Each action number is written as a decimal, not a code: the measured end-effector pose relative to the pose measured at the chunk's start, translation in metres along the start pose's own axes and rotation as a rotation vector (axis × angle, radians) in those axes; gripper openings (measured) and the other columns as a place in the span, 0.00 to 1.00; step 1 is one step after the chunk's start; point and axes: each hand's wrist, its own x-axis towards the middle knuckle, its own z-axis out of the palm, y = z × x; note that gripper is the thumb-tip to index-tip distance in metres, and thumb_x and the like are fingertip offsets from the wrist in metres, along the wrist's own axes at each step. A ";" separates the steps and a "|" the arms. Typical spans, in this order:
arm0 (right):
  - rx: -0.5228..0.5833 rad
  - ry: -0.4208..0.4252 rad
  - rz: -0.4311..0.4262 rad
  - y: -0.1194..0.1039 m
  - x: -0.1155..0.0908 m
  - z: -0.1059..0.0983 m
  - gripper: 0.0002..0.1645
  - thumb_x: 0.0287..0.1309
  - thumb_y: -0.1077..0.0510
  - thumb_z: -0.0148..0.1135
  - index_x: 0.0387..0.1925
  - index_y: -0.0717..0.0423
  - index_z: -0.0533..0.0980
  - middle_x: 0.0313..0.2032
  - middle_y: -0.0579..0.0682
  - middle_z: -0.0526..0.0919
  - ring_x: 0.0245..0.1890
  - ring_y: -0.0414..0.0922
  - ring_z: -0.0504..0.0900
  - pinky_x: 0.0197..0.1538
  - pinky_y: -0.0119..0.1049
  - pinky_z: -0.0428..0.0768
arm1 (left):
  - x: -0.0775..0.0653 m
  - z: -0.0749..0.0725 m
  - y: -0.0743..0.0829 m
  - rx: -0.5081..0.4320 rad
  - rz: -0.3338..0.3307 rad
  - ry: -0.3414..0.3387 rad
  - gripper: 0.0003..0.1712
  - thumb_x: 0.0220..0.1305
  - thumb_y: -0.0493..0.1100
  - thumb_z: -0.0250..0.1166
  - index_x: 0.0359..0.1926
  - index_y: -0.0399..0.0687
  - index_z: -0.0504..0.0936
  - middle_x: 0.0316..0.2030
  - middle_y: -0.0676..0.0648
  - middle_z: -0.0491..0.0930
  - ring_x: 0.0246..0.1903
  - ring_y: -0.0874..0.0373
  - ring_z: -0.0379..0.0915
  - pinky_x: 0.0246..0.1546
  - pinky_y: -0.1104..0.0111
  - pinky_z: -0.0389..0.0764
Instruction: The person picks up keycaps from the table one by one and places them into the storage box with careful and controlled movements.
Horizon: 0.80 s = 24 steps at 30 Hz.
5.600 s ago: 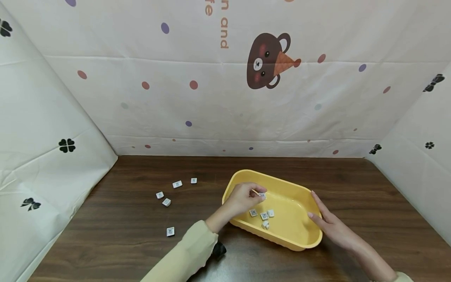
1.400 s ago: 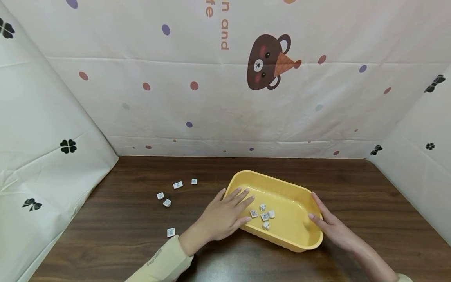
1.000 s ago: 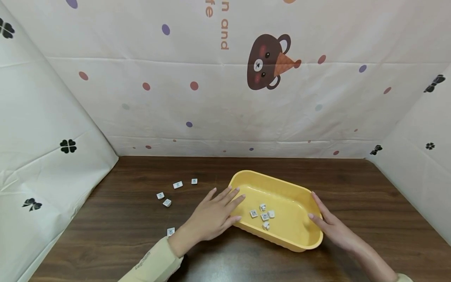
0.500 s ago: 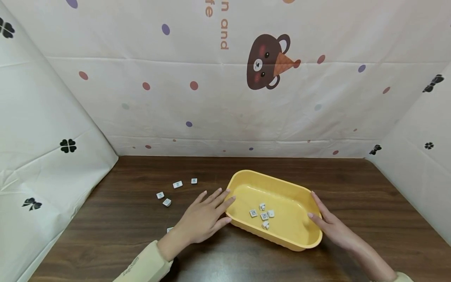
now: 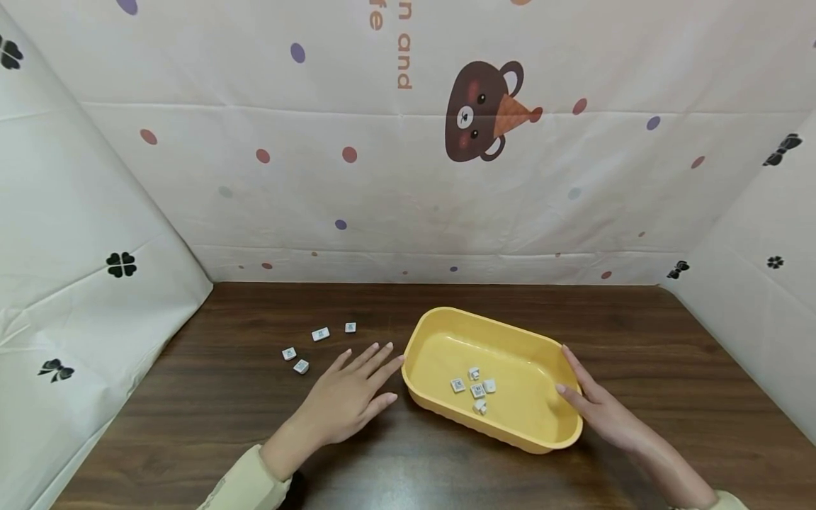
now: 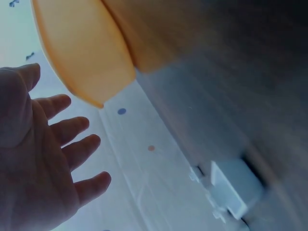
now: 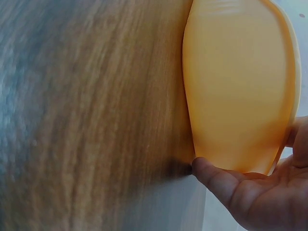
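Observation:
My left hand (image 5: 338, 407) is held just left of the yellow tray (image 5: 433, 411), palm down, fingers spread and straight, gripping nothing. In the left wrist view a hollow white keycap (image 6: 236, 187) lies on the table to the right of that hand. My right hand (image 5: 605, 407) holds the tray's right end, thumb over the rim and fingers along the outer wall. Several small white keycaps (image 5: 477, 391) lie in the tray, some turned over. Others stay on the table: a wider keycap (image 5: 321, 333), a small keycap (image 5: 350, 327) and a pair, including a keycap (image 5: 301, 366).
The dark wooden table (image 5: 650, 354) ends at a white printed cloth (image 5: 408, 198) behind. More white cloth closes off the left and right sides.
Earlier my left hand pinched a keycap over the tray; that keycap now lies inside. The emptied hand has moved left, off the tray, and covers a table keycap. My right hand stays put.

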 end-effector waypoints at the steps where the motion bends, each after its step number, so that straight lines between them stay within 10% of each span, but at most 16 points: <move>1: 0.010 -0.001 0.000 0.000 0.000 0.000 0.43 0.67 0.50 0.44 0.70 0.50 0.31 0.69 0.63 0.31 0.65 0.64 0.34 0.63 0.56 0.47 | -0.001 0.000 -0.001 -0.005 -0.003 0.002 0.30 0.68 0.59 0.44 0.68 0.56 0.58 0.67 0.48 0.56 0.66 0.52 0.50 0.61 0.48 0.54; 5: 0.039 0.000 -0.009 0.000 0.000 0.001 0.43 0.67 0.51 0.45 0.70 0.51 0.31 0.69 0.63 0.30 0.65 0.64 0.32 0.58 0.66 0.40 | -0.007 -0.001 -0.005 -0.013 -0.009 0.015 0.30 0.67 0.59 0.45 0.67 0.55 0.59 0.67 0.48 0.57 0.66 0.52 0.51 0.61 0.48 0.55; 12: 0.036 0.009 -0.012 0.002 0.000 0.001 0.43 0.67 0.50 0.45 0.70 0.48 0.31 0.69 0.61 0.30 0.65 0.61 0.33 0.64 0.49 0.41 | -0.015 -0.001 -0.010 -0.002 -0.026 0.027 0.31 0.67 0.59 0.47 0.67 0.56 0.60 0.67 0.49 0.57 0.66 0.52 0.51 0.61 0.48 0.54; 24: 0.055 0.012 -0.008 0.000 0.000 0.002 0.44 0.66 0.51 0.46 0.70 0.48 0.31 0.69 0.62 0.30 0.66 0.63 0.31 0.58 0.65 0.38 | -0.028 0.002 -0.018 0.011 -0.047 0.050 0.31 0.66 0.59 0.49 0.66 0.56 0.61 0.66 0.48 0.59 0.65 0.52 0.52 0.60 0.48 0.57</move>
